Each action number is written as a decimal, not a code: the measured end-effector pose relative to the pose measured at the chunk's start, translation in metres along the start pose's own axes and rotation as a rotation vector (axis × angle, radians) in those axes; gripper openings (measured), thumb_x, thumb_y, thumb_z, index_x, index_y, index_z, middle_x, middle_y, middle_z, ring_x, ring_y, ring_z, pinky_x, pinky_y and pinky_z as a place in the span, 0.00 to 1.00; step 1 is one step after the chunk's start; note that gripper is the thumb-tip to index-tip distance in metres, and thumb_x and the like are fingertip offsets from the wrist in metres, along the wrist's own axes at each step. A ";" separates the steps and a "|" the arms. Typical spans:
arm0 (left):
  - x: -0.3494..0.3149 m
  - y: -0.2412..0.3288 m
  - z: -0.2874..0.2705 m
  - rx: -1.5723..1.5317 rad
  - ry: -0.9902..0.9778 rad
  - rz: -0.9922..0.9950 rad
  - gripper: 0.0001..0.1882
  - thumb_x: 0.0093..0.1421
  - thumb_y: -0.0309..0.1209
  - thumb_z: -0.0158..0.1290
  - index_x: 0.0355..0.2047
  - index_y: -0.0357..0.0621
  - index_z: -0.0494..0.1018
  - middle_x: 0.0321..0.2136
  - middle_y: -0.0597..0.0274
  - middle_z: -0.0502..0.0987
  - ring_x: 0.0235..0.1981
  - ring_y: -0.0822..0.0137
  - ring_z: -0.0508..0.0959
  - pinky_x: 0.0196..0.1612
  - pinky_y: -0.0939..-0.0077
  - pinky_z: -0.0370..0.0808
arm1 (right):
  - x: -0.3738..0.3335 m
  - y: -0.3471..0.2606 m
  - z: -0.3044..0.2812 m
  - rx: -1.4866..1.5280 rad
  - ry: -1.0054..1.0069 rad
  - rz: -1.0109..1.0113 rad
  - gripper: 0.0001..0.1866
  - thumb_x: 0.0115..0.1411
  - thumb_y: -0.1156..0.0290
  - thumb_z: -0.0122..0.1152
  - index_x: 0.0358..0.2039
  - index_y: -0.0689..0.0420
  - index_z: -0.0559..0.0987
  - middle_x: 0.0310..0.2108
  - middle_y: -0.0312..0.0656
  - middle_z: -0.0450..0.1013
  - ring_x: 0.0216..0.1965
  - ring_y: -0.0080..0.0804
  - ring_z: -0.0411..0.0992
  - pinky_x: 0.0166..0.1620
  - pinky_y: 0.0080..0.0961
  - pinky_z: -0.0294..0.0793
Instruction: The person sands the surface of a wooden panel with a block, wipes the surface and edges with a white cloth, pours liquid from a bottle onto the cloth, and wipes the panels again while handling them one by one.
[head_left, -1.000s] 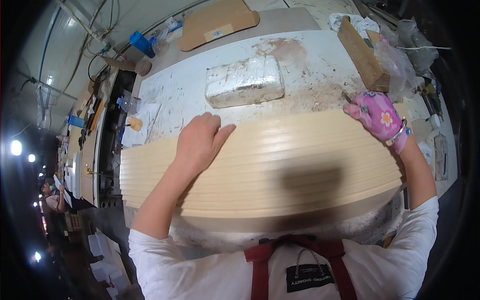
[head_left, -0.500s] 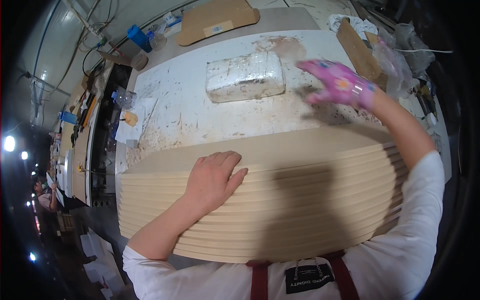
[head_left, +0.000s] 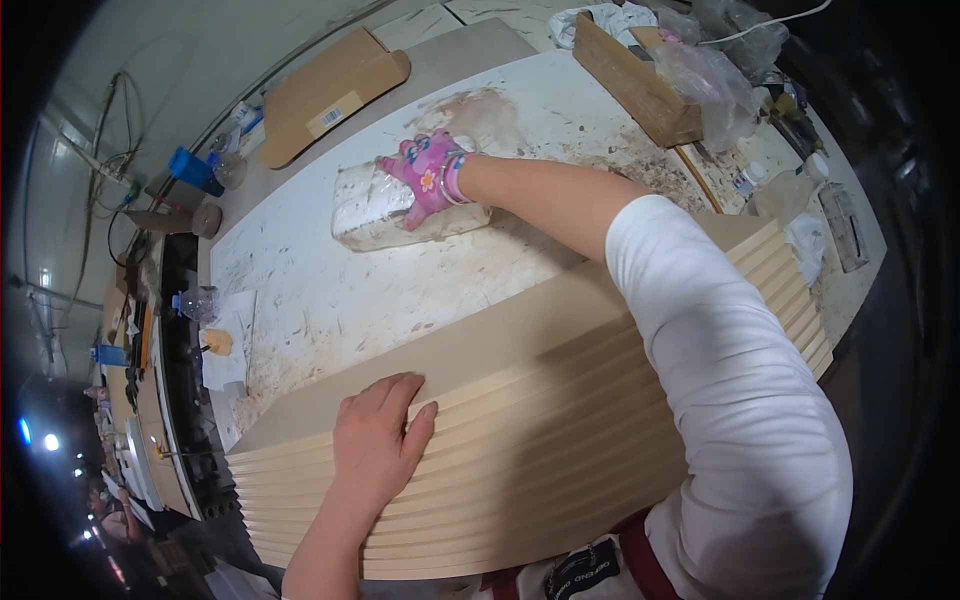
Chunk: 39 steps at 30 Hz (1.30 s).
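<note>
My bare left hand (head_left: 376, 442) lies on the front edge of a stack of thin beige boards (head_left: 530, 420), fingers stretched out over the top board and thumb apart. The boards' near edges form steps toward me. Beyond them, on the stained white worktop (head_left: 320, 305), is a block wrapped in clear plastic or tape (head_left: 362, 215). My right hand (head_left: 430, 180), in a pink flowered glove, grips this block across its top, with the thumb on the near side. Part of the block is hidden under the glove.
A cardboard piece (head_left: 335, 95) lies at the back left, near a blue cup (head_left: 195, 172). Plastic bottles, including one at the left edge (head_left: 197, 303), stand around. At the back right are a cardboard box (head_left: 640, 90), clear plastic bags (head_left: 715, 95) and a whitish jug (head_left: 790, 190).
My right hand has moved left from beside the wrapped block onto it and closed on it. My left hand stays on the boards. The whole view has turned and shifted.
</note>
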<state>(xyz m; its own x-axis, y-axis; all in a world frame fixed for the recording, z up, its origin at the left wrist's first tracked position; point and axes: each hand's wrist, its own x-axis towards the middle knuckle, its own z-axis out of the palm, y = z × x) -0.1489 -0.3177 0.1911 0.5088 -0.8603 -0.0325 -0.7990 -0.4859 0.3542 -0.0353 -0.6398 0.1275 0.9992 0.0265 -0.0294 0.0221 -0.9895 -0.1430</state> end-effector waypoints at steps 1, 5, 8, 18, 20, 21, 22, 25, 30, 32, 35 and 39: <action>-0.001 -0.001 0.000 0.002 0.003 0.003 0.17 0.59 0.38 0.56 0.46 0.44 0.76 0.42 0.58 0.80 0.39 0.56 0.78 0.43 0.64 0.70 | -0.010 0.005 0.000 0.027 0.009 0.059 0.59 0.42 0.32 0.67 0.70 0.49 0.58 0.60 0.53 0.65 0.61 0.51 0.65 0.60 0.48 0.63; -0.001 -0.001 -0.001 -0.002 -0.005 0.018 0.17 0.59 0.37 0.56 0.46 0.44 0.76 0.42 0.57 0.80 0.39 0.56 0.78 0.43 0.64 0.70 | -0.051 0.056 0.001 -0.061 0.097 0.240 0.61 0.42 0.29 0.65 0.70 0.52 0.57 0.59 0.55 0.66 0.60 0.51 0.67 0.58 0.49 0.65; 0.001 0.001 -0.003 0.011 -0.019 0.014 0.17 0.59 0.37 0.57 0.46 0.44 0.75 0.42 0.57 0.80 0.39 0.56 0.79 0.43 0.63 0.70 | -0.079 0.120 -0.001 -0.075 0.077 0.408 0.62 0.42 0.28 0.64 0.70 0.54 0.57 0.57 0.57 0.69 0.58 0.52 0.69 0.56 0.48 0.69; -0.001 -0.010 0.007 0.012 0.090 0.068 0.15 0.57 0.38 0.58 0.42 0.45 0.75 0.39 0.59 0.79 0.39 0.58 0.79 0.40 0.63 0.71 | -0.105 0.191 0.012 -0.496 0.150 0.548 0.44 0.58 0.50 0.62 0.71 0.45 0.55 0.72 0.52 0.48 0.71 0.54 0.50 0.67 0.57 0.53; 0.001 -0.009 0.004 0.025 -0.002 -0.003 0.15 0.57 0.39 0.59 0.40 0.45 0.75 0.36 0.59 0.79 0.38 0.57 0.79 0.39 0.63 0.72 | -0.115 0.156 0.000 -0.382 0.181 0.221 0.45 0.54 0.61 0.67 0.70 0.47 0.57 0.71 0.53 0.50 0.69 0.53 0.52 0.68 0.49 0.53; 0.000 -0.007 0.001 0.017 -0.092 -0.052 0.16 0.56 0.40 0.60 0.41 0.44 0.75 0.37 0.57 0.78 0.40 0.56 0.78 0.40 0.63 0.72 | -0.123 0.133 -0.007 -0.197 0.084 0.114 0.42 0.56 0.60 0.64 0.70 0.48 0.58 0.70 0.53 0.52 0.68 0.53 0.54 0.68 0.44 0.55; -0.003 -0.006 -0.005 -0.130 0.065 0.100 0.16 0.58 0.40 0.59 0.42 0.44 0.75 0.40 0.56 0.78 0.43 0.55 0.78 0.42 0.64 0.73 | -0.136 0.114 -0.017 -0.023 -0.102 0.011 0.40 0.59 0.56 0.63 0.69 0.50 0.60 0.68 0.53 0.57 0.68 0.51 0.56 0.68 0.43 0.55; -0.047 -0.001 -0.030 -0.811 0.107 0.060 0.20 0.61 0.37 0.58 0.49 0.39 0.73 0.45 0.51 0.78 0.49 0.52 0.77 0.50 0.61 0.73 | -0.198 0.071 -0.050 0.381 -0.569 0.088 0.35 0.60 0.52 0.64 0.63 0.56 0.69 0.62 0.48 0.67 0.63 0.42 0.65 0.64 0.38 0.64; -0.165 -0.009 -0.056 -1.174 -0.605 0.170 0.23 0.65 0.37 0.56 0.55 0.34 0.72 0.53 0.49 0.76 0.57 0.55 0.74 0.59 0.65 0.70 | -0.261 0.075 -0.053 0.679 -0.775 0.109 0.32 0.67 0.52 0.53 0.66 0.56 0.66 0.65 0.42 0.65 0.65 0.35 0.61 0.67 0.30 0.53; -0.201 0.009 -0.027 -1.443 -0.665 -0.271 0.24 0.66 0.36 0.55 0.58 0.34 0.70 0.53 0.51 0.76 0.57 0.59 0.74 0.59 0.65 0.70 | -0.261 0.088 -0.037 0.663 -0.700 0.049 0.29 0.69 0.54 0.49 0.66 0.54 0.65 0.65 0.39 0.64 0.67 0.34 0.57 0.70 0.28 0.46; -0.223 0.050 0.053 -1.548 -0.053 -0.834 0.19 0.67 0.32 0.52 0.56 0.36 0.71 0.50 0.56 0.78 0.54 0.64 0.75 0.57 0.68 0.71 | -0.242 0.103 -0.011 0.562 -0.624 0.073 0.30 0.69 0.54 0.49 0.66 0.55 0.65 0.65 0.39 0.64 0.67 0.34 0.58 0.70 0.28 0.47; -0.219 0.068 0.134 -1.017 0.610 -0.929 0.20 0.64 0.29 0.52 0.56 0.35 0.70 0.51 0.51 0.77 0.54 0.58 0.74 0.57 0.65 0.69 | -0.222 0.110 0.008 0.497 -0.584 0.108 0.30 0.69 0.53 0.49 0.66 0.55 0.65 0.65 0.40 0.64 0.67 0.34 0.58 0.69 0.28 0.48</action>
<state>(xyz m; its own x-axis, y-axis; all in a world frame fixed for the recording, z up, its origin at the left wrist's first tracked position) -0.3575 -0.1828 0.0969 0.9504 0.0034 -0.3111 0.2999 -0.2758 0.9132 -0.2550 -0.7535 0.1100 0.8124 0.1410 -0.5658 -0.2298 -0.8144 -0.5329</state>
